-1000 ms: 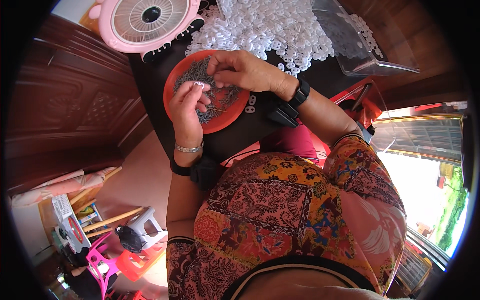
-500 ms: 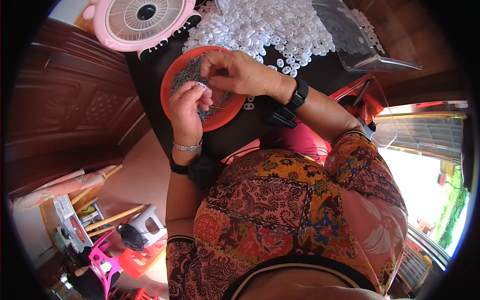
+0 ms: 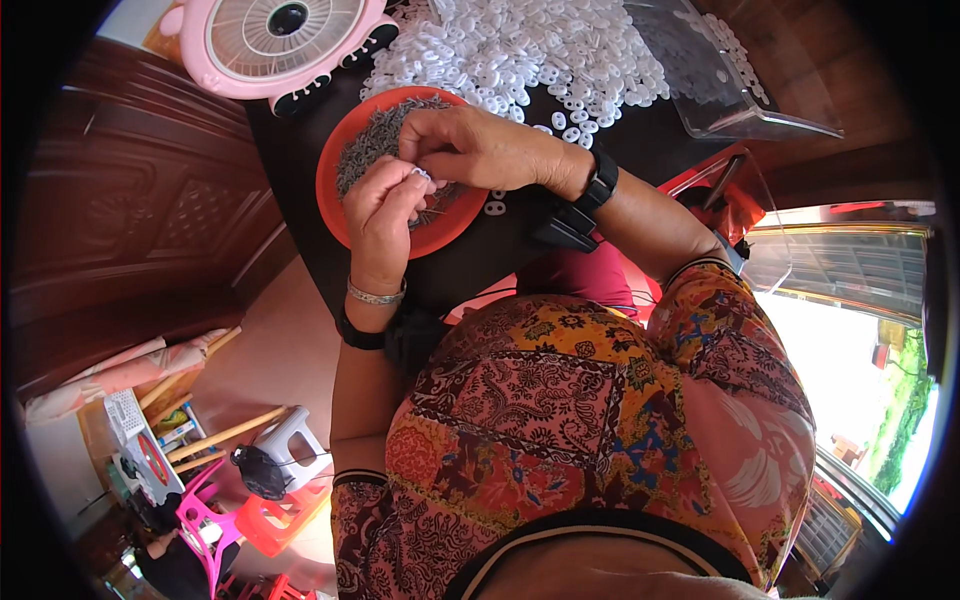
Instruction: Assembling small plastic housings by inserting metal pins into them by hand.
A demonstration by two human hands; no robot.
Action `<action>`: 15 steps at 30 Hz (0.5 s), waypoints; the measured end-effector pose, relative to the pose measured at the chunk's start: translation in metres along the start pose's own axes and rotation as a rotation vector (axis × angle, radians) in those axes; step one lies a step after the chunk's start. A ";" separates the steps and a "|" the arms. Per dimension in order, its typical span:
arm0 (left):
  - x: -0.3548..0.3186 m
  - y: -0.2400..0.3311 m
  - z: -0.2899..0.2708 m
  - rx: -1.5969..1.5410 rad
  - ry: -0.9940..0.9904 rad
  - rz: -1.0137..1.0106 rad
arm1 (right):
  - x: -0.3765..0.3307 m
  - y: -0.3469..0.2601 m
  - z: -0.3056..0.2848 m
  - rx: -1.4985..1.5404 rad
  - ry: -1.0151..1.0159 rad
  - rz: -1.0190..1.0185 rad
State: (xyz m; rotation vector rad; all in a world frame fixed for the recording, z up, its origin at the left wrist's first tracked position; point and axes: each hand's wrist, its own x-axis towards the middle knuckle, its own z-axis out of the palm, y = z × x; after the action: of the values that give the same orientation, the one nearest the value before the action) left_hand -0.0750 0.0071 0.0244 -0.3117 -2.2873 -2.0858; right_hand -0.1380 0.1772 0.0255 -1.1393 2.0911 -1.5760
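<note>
Over an orange-red bowl full of small grey screw-like pieces, my two hands meet at the fingertips. My left hand is closed, its thumb and fingers pinching a small white plastic piece. Directly against it, my right hand has its thumb and forefinger pressed together; anything between them is hidden. A few loose white two-holed pieces lie on the dark table just right of the bowl, partly beneath my right wrist.
Beyond the bowl a large heap of white two-holed pieces covers the dark table. A pink fan stands at the far left. On the far right is a clear plastic bin. Stools, including a grey one, stand lower left.
My left hand has moved slightly right and up, bringing the white piece against the right fingertips. The right hand has barely moved.
</note>
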 end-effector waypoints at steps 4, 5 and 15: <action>0.000 0.001 -0.001 -0.116 -0.009 -0.128 | 0.000 0.001 0.002 0.085 0.041 0.058; 0.000 0.001 -0.002 -0.174 0.021 -0.180 | -0.001 0.000 0.003 0.022 0.067 0.029; 0.003 -0.007 -0.010 -0.494 0.097 -0.283 | 0.000 -0.002 0.008 -0.029 0.139 -0.025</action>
State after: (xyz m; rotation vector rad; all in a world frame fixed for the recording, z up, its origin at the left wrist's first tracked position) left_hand -0.0802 -0.0035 0.0188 0.1148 -1.8222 -2.7233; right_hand -0.1318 0.1717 0.0242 -1.0979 2.2024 -1.6858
